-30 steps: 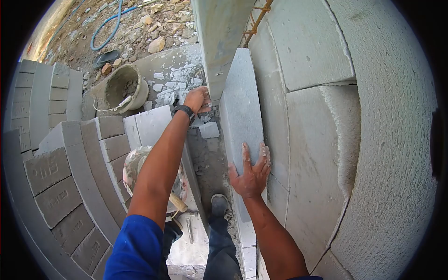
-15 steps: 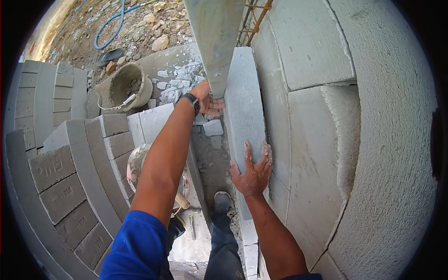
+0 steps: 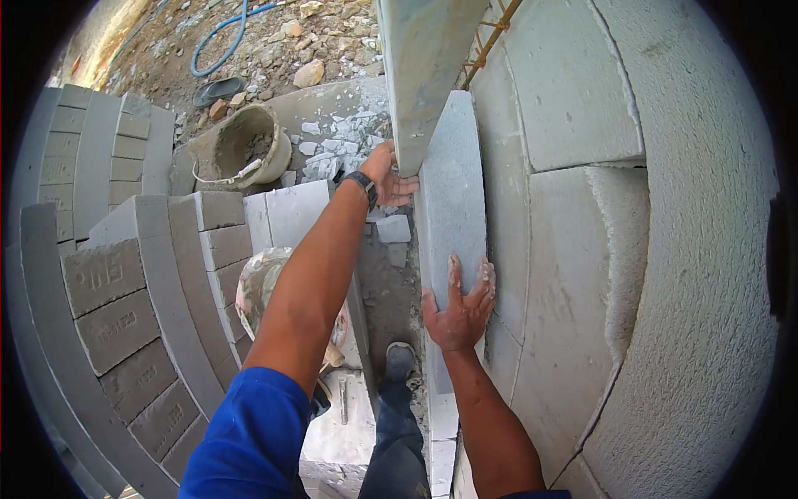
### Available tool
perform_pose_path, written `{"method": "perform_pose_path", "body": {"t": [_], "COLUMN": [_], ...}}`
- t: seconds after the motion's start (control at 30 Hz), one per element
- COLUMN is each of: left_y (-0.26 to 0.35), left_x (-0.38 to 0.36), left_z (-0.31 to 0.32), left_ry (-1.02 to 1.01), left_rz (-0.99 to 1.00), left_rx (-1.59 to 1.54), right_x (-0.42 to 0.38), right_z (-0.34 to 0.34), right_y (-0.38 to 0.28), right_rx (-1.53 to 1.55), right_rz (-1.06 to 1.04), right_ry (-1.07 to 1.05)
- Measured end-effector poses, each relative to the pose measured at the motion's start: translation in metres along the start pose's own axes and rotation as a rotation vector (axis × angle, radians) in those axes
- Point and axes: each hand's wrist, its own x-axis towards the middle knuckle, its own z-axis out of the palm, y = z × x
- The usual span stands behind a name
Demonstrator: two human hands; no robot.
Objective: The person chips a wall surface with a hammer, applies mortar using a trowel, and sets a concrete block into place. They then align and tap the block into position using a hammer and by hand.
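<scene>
A long light-grey concrete block lies along the foot of the block wall. My right hand rests on its near part, fingers spread and dusted with white. At the block's left side, my left hand reaches in with outstretched fingers, their tips right at its edge. A tall grey board or column comes down just above those fingers, and its lower end overlaps the block in this view. A dark watch sits on my left wrist.
Stacked blocks fill the left side, and the block wall rises on the right. A mortar-stained bucket stands beyond the stacks, near broken block pieces. Another bucket is partly behind my left arm. A blue hose crosses the stony ground.
The view has shifted slightly, so the surroundings appear farther right and a little lower. Both hands keep nearly the same places at the block.
</scene>
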Motion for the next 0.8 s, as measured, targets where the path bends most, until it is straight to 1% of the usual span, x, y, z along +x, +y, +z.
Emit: {"method": "perform_pose_path", "body": {"t": [0.07,0.2,0.43,0.53,0.73,0.8], "left_y": [0.0,-0.012,-0.017,-0.014,-0.004,-0.003], "left_x": [0.006,-0.005,-0.002,-0.003,0.006,0.008], "left_z": [0.0,0.025,0.03,0.026,0.011,0.01], "left_ry": [0.009,0.151,0.172,0.087,-0.108,-0.084], "left_rz": [-0.023,0.077,0.122,0.122,0.011,-0.012], "left_rx": [-0.031,-0.303,-0.36,-0.286,-0.165,-0.166], "right_x": [-0.003,-0.001,-0.001,-0.001,-0.002,-0.001], "right_z": [-0.001,0.0,0.002,0.0,0.0,0.0], "right_y": [0.001,-0.001,0.001,0.0,0.001,0.001], "right_rx": [0.001,-0.002,-0.004,-0.015,-0.015,-0.017], "right_rz": [-0.003,-0.013,-0.002,-0.005,-0.014,-0.018], "right_ry": [0.001,0.017,0.005,0.004,0.005,0.016]}}
